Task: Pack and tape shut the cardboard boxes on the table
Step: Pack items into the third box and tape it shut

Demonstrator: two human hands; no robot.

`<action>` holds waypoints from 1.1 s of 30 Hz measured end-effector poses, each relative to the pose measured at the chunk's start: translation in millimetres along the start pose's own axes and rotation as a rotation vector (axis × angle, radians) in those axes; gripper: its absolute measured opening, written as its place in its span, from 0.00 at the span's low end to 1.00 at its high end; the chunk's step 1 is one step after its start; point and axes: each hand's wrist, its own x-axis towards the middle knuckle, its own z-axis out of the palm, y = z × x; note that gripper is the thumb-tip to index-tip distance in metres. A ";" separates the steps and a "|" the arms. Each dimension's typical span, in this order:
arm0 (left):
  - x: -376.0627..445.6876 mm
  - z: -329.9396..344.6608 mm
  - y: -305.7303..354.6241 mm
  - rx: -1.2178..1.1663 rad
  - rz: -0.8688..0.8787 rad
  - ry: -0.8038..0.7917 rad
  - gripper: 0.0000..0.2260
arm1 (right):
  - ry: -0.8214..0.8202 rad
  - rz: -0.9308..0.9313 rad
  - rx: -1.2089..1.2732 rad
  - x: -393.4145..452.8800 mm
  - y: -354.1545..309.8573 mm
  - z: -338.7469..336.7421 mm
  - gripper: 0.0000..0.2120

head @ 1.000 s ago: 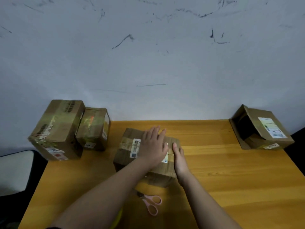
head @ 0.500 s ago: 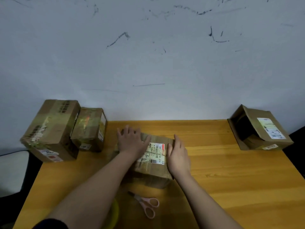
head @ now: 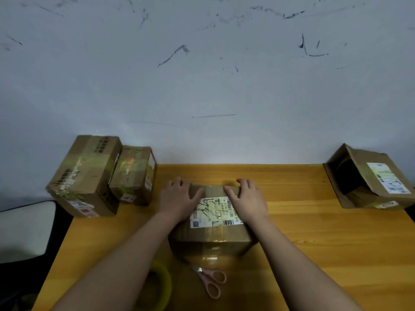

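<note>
On the orange-brown wooden table (head: 314,239), pushed against a scuffed grey wall, we worked on the brown cardboard box with the white shipping label (head: 213,221), which sat at the middle of the table in front of us. At the far left stood a large brown taped cardboard box (head: 85,176), with a smaller brown taped box (head: 132,176) touching its right side. At the far right lay an open brown cardboard box tipped on its side (head: 368,180), its dark inside showing, well apart from the rest.

Our left hand (head: 179,198) and right hand (head: 247,198) lay on the middle box's top, one to each side of the label, fingers extended and reaching its far edge; neither hand was closed round anything. We judged the box stiff and fairly light, its glossy tape likely slippery, so it would be best held by its opposite side walls.

Nearer us lay a yellowish roll of tape (head: 160,286), and just beside it pink-handled scissors (head: 211,281).
</note>
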 end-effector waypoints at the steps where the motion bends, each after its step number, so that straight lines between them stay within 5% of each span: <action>1: -2.3 -0.5 -4.4 -0.222 -0.071 -0.010 0.24 | -0.050 0.050 0.207 1.1 7.7 -0.3 0.32; 5: -6.8 -0.6 -9.7 -1.066 -0.389 -0.157 0.23 | -0.369 0.412 1.123 -2.2 25.7 -4.4 0.36; 9: -7.5 0.0 -11.5 -1.352 -0.496 -0.229 0.20 | -0.405 0.400 1.243 1.4 26.4 -2.1 0.28; 15: -13.8 6.3 -16.2 -1.401 -0.509 -0.290 0.14 | -0.544 0.467 1.384 -4.6 36.7 4.3 0.28; 21: -14.3 12.5 -18.3 -1.519 -0.589 -0.323 0.21 | -0.600 0.576 1.432 -3.7 40.1 9.7 0.32; 25: -12.1 14.0 -18.7 -1.483 -0.620 -0.190 0.21 | -0.539 0.575 1.379 -4.8 37.6 4.1 0.33; 27: -7.8 20.8 -23.6 -1.284 -0.574 0.009 0.21 | -0.443 0.520 1.220 -4.7 35.6 2.6 0.33; 29: -13.9 17.8 -30.0 -1.008 -0.479 0.228 0.16 | -0.083 0.377 0.815 -6.3 40.1 4.9 0.25; 31: -31.8 12.5 -36.9 -0.849 -0.424 0.383 0.14 | 0.393 0.117 0.486 -20.1 46.4 -1.1 0.16; 33: -58.3 11.3 -42.6 -0.780 -0.416 0.456 0.11 | 0.545 -0.255 0.411 -46.6 42.7 -8.4 0.13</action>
